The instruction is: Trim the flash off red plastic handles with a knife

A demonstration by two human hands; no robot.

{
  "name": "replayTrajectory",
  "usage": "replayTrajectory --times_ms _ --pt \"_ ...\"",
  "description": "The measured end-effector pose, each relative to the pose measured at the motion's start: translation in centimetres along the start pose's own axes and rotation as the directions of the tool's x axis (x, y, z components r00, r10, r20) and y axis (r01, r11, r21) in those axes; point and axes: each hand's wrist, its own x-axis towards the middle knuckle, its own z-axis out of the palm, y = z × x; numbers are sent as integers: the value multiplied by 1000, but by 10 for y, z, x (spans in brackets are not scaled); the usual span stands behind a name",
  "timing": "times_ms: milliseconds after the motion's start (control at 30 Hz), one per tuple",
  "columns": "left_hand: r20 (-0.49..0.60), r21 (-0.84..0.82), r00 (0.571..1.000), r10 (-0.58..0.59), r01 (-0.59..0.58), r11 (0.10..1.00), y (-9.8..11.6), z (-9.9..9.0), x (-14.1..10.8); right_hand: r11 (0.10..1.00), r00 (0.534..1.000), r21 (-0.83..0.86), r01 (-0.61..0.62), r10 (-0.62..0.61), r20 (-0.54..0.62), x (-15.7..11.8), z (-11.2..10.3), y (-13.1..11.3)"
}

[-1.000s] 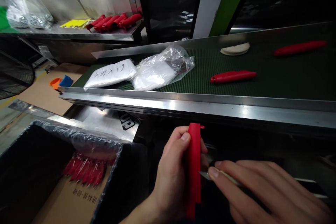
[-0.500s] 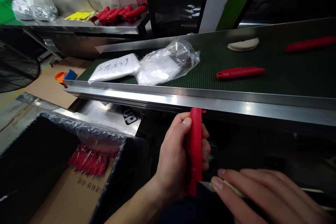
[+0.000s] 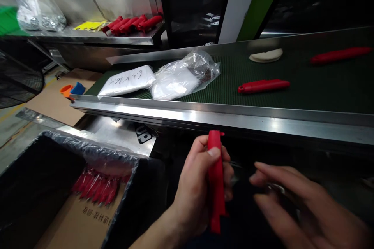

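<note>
My left hand is wrapped round a long red plastic part, thumb pressed on its face, held nearly upright below the conveyor's edge. A small peg sticks out near its top. To the right, apart from the part, is my right hand, smeared by motion. Its thumb and forefinger are spread, while the other fingers curl round a slim knife. Only pale bits of the knife show between the fingers; its blade is hidden.
A green conveyor belt with a metal rail carries red parts, a cream curved piece and white plastic packs. At lower left stands a lined box holding bagged red parts. More red pieces lie on a metal shelf.
My right hand has drawn the knife away from the red part's lower end and spread its thumb and forefinger. The left hand has lowered the part slightly in view.
</note>
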Motion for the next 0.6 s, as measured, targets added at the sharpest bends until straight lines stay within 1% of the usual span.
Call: replayTrajectory --times_ms 67,133,233,333,400,433,467,500,567,600 --pt "-4 -9 1000 -10 10 1000 -5 0 -4 1000 999 -22 -13 14 34 7 10 -15" --pt "3 -27 1000 -12 12 1000 -11 -1 -6 1000 994 -14 -13 14 106 16 14 -19" --pt "77 15 995 -59 58 998 -21 -8 -8 997 982 71 -39 25 189 35 9 -19" --pt "184 59 977 -109 100 993 -26 -13 -9 981 976 183 -63 22 218 54 2 -22" --pt "194 120 970 -146 125 985 -25 -13 -10 974 965 209 -93 36 260 61 0 -25" --pt "171 149 973 -156 131 980 -24 -12 -11 971 961 210 -114 54 270 62 0 -24" --pt "141 171 976 -163 138 975 -22 -11 -11 969 965 206 -132 78 251 62 1 -23" --pt "122 185 978 -167 143 972 -20 -9 -12 968 973 202 -147 105 205 61 2 -20" --pt "104 183 981 -162 141 973 -18 -7 -11 969 987 191 -157 146 69 57 2 -11" --pt "105 171 983 -153 134 976 -18 -7 -10 974 990 176 -141 140 18 54 2 -7"
